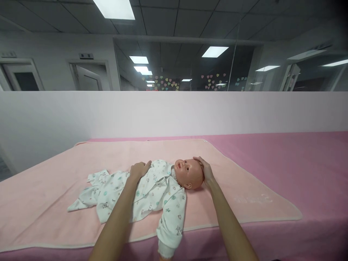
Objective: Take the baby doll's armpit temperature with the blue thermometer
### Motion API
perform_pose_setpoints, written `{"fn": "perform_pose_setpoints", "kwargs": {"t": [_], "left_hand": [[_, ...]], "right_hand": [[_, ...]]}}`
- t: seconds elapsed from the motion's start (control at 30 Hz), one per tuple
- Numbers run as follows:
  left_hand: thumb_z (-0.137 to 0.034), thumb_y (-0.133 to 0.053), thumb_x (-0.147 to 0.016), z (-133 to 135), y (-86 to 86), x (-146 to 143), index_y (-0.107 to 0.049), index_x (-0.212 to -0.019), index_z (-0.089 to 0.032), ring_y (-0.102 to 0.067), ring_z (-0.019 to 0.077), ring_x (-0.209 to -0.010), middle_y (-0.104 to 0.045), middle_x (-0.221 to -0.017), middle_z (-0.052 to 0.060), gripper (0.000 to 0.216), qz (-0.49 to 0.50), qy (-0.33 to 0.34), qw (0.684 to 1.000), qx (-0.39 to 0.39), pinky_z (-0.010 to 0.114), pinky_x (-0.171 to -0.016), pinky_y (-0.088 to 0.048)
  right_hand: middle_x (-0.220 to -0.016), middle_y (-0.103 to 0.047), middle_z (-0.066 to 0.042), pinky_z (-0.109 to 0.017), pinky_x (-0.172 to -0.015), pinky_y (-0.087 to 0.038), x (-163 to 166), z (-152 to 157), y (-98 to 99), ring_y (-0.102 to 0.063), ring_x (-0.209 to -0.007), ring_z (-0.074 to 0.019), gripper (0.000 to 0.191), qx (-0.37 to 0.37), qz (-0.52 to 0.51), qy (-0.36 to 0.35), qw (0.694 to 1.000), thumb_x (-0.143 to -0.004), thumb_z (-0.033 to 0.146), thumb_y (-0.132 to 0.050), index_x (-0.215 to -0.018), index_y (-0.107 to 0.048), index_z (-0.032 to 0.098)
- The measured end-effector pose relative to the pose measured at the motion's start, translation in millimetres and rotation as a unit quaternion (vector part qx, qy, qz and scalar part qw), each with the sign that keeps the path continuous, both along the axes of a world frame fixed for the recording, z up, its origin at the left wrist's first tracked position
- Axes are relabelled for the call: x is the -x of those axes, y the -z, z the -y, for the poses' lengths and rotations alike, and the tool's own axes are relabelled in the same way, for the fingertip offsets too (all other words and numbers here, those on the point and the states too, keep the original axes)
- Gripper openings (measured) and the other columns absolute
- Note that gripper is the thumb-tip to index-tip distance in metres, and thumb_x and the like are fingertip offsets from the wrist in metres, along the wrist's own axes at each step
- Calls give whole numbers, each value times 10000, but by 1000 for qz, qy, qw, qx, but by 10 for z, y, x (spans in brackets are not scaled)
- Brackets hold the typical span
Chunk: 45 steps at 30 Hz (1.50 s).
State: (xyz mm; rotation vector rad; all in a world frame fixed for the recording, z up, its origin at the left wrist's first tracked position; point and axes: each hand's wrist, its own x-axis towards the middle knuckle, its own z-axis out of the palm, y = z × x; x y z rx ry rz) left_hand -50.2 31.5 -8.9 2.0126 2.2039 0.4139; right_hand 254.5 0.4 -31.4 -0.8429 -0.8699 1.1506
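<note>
A baby doll (189, 173) lies on its back, its head to the right and its legs to the left. It wears a white long-sleeved outfit (154, 197) with small coloured prints. My left hand (140, 169) rests on the front of the outfit around the belly, thumb stretched toward the chest; its fingertips are partly hidden. Against the crown of the doll's head lies my right hand (206, 169), cupped, with its fingers extended along the top. One sleeved arm of the doll hangs past the blanket's front edge, between my forearms.
Beneath the doll spreads a peach blanket (244, 181) with a pale border, laid over a pink cover (312, 174). A low white partition (190, 112) runs along the back. Beyond it are glass panels with heart-shaped notes (165, 84) and doorways.
</note>
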Motion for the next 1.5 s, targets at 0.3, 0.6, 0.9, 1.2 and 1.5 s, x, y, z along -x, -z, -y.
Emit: {"fn": "perform_pose_setpoints", "kwargs": {"t": [0.3, 0.6, 0.9, 1.2, 1.5], "left_hand": [[-635, -175, -773, 52, -54, -8, -652, -969, -186, -573, 321, -963, -650, -1029, 114, 684, -12, 8, 1000, 9, 413, -831, -390], [-441, -134, -845, 70, -74, -12, -598, -1062, -207, -531, 290, -1064, -591, -1155, 100, 563, -12, 27, 1000, 7, 426, -889, -355], [-432, -86, -857, -34, 2, 118, -588, -1071, -260, -517, 278, -1080, -580, -1171, 70, 572, 76, -13, 997, -18, 471, -929, -314], [-292, -309, -764, -85, 41, 232, -647, -951, -255, -509, 251, -1082, -583, -1169, 34, 388, 140, 15, 989, -34, 330, -870, -371], [-385, -372, -765, -77, 36, 203, -511, -1201, -243, -495, 206, -1119, -521, -1255, 25, 480, 173, 46, 983, -37, 266, -876, -380]], "right_hand": [[-1072, -643, -46, -323, -864, -418, -98, -183, 142, -554, -1052, -212, 404, -22, -13, 127, 992, -686, 489, -547, -956, -634, 202], [-760, -706, -72, -312, -727, -482, 65, 43, -20, -645, -763, -230, 338, 4, 24, -63, 998, -658, 472, -597, -699, -672, 144], [-851, -703, -62, -303, -758, -493, -18, -28, 58, -641, -839, -219, 295, 42, -46, -57, 996, -682, 441, -588, -766, -664, 168], [-925, -692, -43, -296, -805, -469, -52, -65, 75, -605, -951, -218, 291, 22, -58, 45, 997, -670, 427, -590, -800, -667, 179], [-732, -706, -90, -313, -662, -501, 101, 143, -95, -655, -737, -252, 335, 78, -4, -102, 992, -683, 466, -549, -675, -671, 154]]}}
